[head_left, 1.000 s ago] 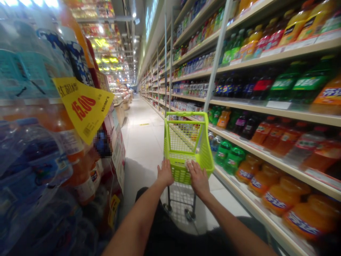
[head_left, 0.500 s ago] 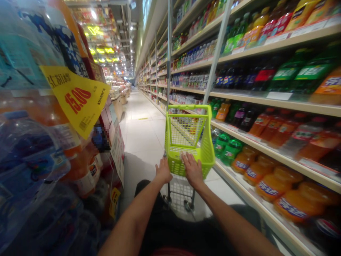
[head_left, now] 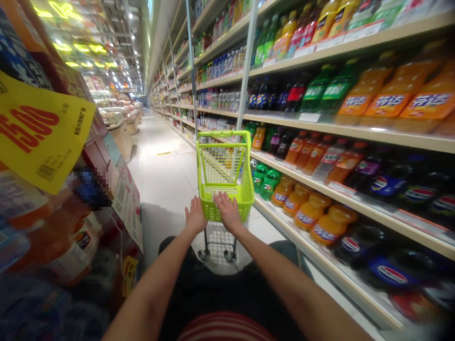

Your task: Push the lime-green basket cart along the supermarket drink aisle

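Note:
A lime-green shopping cart (head_left: 204,207) with a grid-walled basket stands just ahead of me. My left hand (head_left: 195,215) is at the basket's near left corner, fingers stretched upward and apart; whether they touch the plastic I cannot tell. On the near rim lies my right hand (head_left: 227,211), its fingers extended flat toward the basket's inside. A small whitish patch shows by its fingertips, too small to name. Under the basket I see a lower wire rack (head_left: 219,237) and dark wheels (head_left: 230,256).
Drink shelves (head_left: 320,121) run along the right, holding orange soda bottles (head_left: 329,226) and Pepsi bottles (head_left: 393,272). A stacked drink display with a yellow price sign (head_left: 46,128) crowds the left. Pale floor tiles (head_left: 151,166) stretch down the aisle.
My view has turned to the right, so the cart, hands and sign sit further left and more of the right shelves shows. Both hands keep their places at the basket.

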Tool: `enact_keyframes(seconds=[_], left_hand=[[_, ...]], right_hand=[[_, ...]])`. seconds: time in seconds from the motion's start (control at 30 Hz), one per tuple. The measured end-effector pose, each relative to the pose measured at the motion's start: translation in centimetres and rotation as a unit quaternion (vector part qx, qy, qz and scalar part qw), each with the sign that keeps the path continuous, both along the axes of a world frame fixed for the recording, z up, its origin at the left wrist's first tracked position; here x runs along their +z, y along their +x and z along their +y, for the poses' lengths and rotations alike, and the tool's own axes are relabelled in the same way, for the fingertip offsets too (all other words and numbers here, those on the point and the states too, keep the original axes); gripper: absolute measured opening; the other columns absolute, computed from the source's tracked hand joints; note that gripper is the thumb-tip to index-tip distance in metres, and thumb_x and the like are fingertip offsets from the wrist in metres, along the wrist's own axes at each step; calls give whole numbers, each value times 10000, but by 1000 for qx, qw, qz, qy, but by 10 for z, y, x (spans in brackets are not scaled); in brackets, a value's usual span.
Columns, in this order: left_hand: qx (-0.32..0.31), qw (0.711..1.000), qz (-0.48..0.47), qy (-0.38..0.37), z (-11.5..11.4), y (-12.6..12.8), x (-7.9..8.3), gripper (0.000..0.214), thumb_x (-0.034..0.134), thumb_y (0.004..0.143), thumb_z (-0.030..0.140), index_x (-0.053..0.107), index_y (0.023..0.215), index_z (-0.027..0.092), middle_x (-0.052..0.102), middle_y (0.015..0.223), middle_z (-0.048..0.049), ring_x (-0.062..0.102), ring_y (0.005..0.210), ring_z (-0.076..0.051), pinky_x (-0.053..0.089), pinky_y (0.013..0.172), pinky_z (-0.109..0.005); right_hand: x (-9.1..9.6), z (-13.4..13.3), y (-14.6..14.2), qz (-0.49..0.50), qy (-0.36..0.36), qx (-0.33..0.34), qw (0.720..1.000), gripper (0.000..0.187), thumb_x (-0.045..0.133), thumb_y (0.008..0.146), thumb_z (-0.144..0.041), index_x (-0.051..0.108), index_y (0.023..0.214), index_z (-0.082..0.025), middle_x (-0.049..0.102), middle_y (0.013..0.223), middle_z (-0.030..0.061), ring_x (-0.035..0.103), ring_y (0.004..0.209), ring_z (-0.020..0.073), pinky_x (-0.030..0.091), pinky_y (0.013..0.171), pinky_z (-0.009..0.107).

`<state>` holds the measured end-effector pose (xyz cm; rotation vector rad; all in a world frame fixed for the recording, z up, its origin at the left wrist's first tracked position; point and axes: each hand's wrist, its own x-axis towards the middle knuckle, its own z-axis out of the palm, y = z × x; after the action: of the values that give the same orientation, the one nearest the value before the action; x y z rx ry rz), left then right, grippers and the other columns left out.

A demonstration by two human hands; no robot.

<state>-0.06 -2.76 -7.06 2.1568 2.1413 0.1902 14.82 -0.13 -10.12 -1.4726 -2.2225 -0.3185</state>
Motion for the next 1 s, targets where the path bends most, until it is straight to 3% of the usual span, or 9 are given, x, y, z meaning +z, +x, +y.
enact_keyframes(seconds=[0.1, 0.37, 0.47, 0.6, 0.67, 0.77, 0.9, 1.0], left_hand=[[-18, 1000, -4, 15, 2, 10, -4, 744, 393, 746, 213, 48, 1396, 103, 46, 1493, -113, 68, 1363, -217, 167, 1072, -483], [-105, 991, 85, 22, 9, 23, 3, 730, 394, 714, 171, 136, 1393, 100, 109, 1490, -86, 61, 1363, -229, 120, 1071, -519], [-117, 988, 102, 7, 11, 19, 5, 761, 418, 687, 156, 138, 1394, 137, 96, 1494, -64, 47, 1363, -234, 97, 1066, -542], [-109, 990, 90, 1, 12, 17, 4, 775, 432, 679, 162, 135, 1395, 140, 88, 1497, -56, 34, 1362, -247, 74, 1073, -530], [-100, 992, 81, 5, 10, 22, 3, 751, 423, 693, 173, 149, 1391, 119, 108, 1493, -77, 25, 1361, -256, 64, 1076, -521], [-100, 992, 69, 16, 8, 35, 0, 729, 404, 718, 209, 143, 1388, 85, 126, 1485, -119, 32, 1360, -254, 40, 1079, -519], [-132, 989, 64, 7, 5, 45, -2, 774, 426, 692, 225, 125, 1394, 105, 89, 1494, -92, 27, 1363, -232, 60, 1082, -514], [-130, 989, 65, 14, 3, 39, 1, 727, 378, 721, 206, 126, 1395, 104, 104, 1491, -88, 53, 1362, -222, 54, 1075, -535]], right_hand=[[-3, -3, 13, 15, 4, -28, 999, 541, 326, 831, -62, 328, 1352, -207, 276, 1438, 82, 229, 1320, 248, 207, 1018, 514], [-1, 2, -9, 12, -6, 3, 1000, 478, 320, 864, -113, 371, 1328, -212, 286, 1433, 83, 242, 1314, 244, 217, 1016, 509], [2, 2, 19, 2, -11, -29, 1000, 515, 322, 837, -75, 368, 1330, -216, 302, 1425, 87, 258, 1307, 241, 224, 1009, 515], [0, 0, 70, 5, -6, -124, 992, 501, 323, 823, -75, 401, 1307, -179, 343, 1406, 93, 299, 1283, 248, 245, 997, 511], [-5, 0, 80, 0, 15, -134, 991, 505, 344, 815, -89, 394, 1310, -175, 351, 1401, 104, 316, 1272, 244, 261, 989, 496], [-11, -1, 65, -15, 41, -100, 994, 528, 359, 796, -75, 397, 1310, -190, 374, 1389, 93, 313, 1275, 233, 281, 985, 461], [-11, -5, 30, -36, 48, -28, 998, 556, 353, 786, -59, 391, 1315, -225, 361, 1400, 63, 316, 1276, 224, 300, 981, 448], [-8, -5, 33, -41, 44, -32, 998, 542, 317, 798, -49, 408, 1305, -216, 370, 1394, 69, 324, 1270, 231, 293, 980, 462]])
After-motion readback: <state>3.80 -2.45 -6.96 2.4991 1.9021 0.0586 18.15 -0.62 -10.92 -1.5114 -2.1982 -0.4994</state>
